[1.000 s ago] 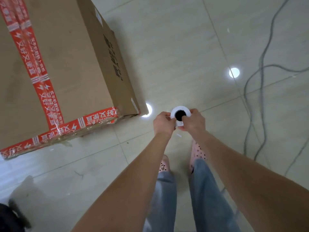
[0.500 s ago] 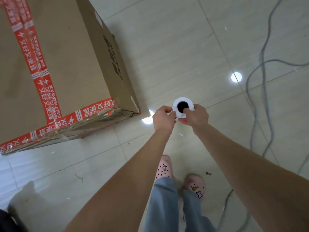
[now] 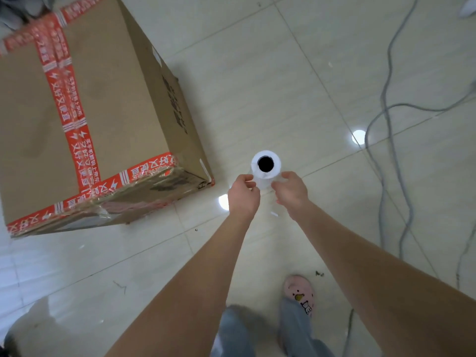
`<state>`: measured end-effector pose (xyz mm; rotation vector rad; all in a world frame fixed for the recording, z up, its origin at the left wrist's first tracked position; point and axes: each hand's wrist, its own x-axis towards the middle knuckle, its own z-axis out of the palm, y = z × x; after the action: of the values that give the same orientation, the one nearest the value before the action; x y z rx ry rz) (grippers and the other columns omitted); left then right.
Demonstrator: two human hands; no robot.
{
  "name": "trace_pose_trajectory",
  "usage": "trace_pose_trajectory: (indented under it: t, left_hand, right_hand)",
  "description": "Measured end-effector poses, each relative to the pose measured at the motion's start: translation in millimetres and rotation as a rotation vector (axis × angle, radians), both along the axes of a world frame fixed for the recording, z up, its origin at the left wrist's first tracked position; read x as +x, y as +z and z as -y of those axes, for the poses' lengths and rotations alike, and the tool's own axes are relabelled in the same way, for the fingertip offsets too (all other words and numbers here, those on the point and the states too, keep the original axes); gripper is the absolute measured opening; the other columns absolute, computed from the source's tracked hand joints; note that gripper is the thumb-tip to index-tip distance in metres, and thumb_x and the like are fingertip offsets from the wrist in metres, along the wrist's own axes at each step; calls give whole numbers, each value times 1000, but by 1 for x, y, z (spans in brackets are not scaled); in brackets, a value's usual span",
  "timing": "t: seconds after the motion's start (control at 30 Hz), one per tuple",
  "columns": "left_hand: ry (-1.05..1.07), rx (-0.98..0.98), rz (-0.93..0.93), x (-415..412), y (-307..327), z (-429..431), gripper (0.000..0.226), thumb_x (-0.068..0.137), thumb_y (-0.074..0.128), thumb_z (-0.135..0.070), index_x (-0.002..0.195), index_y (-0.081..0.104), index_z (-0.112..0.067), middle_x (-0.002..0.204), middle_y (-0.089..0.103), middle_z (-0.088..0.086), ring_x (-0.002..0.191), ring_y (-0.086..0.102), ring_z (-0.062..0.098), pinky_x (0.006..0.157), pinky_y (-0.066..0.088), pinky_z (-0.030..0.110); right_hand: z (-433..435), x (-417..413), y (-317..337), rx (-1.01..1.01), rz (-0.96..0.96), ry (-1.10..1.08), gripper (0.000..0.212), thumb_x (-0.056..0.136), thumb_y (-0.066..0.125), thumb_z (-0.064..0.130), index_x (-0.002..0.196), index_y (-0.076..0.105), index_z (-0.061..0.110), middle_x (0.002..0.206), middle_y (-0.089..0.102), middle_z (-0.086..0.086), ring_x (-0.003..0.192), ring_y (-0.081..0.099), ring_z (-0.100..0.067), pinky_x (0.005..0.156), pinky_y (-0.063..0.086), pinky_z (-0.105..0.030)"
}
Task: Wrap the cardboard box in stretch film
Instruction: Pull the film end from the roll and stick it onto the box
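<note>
Change over last second: hands spread apart on stretch film roll; right hand off core, fingers now curled on roll's side.
Left hand pinches near edge, probably film's loose end; too clear to confirm.
Roll near cardboard box corner, not touching. Judgement: next pass being readied.
Glossy tiled floor; grey cables at right.

1. My head-worn camera looks forward and steeply down, wide-angle.
2. My forearms run up from the bottom edge to my left hand and right hand mid-frame, at the stretch film roll.
3. The cardboard box fills the upper left; the tiled floor lies well below my hands.
</note>
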<state>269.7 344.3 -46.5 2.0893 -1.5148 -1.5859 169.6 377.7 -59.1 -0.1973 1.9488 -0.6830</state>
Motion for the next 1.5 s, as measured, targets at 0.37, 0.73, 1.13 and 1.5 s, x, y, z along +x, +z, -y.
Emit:
trace_pose_trajectory:
  t: [0.37,0.73,1.13,1.5]
  left_hand:
    - [-203,-204,24,26,-28,-18,47,90,56,-13,134,43,-16,130,52,0,107,56,14,77,41,23]
    - [-140,-555,-49,36,-103,12,50,92,52,-15,139,36,-18,132,46,-3,103,52,8,83,44,26]
    - [107,-725,-445,3,-168,50,33,94,38,-8,122,53,-20,118,58,-2,104,56,12,91,45,30]
    - [-99,-786,-544,27,-145,44,36,85,52,-6,115,63,-23,110,64,-10,90,57,4,74,42,12]
  right_hand:
    - [-36,25,-27,-43,-409,150,55,90,58,26,141,38,18,139,43,-7,125,47,-24,98,43,-37]
    - [-13,20,-82,-518,-929,302,68,80,60,48,137,43,17,143,38,-8,129,40,-26,100,39,-37]
    - [24,6,-129,-1023,-1239,255,50,78,56,52,106,67,12,120,56,-14,103,56,-31,86,48,-42]
    - [4,-10,-128,-951,-1407,364,51,77,55,56,104,67,15,113,58,-11,101,58,-31,83,50,-41]
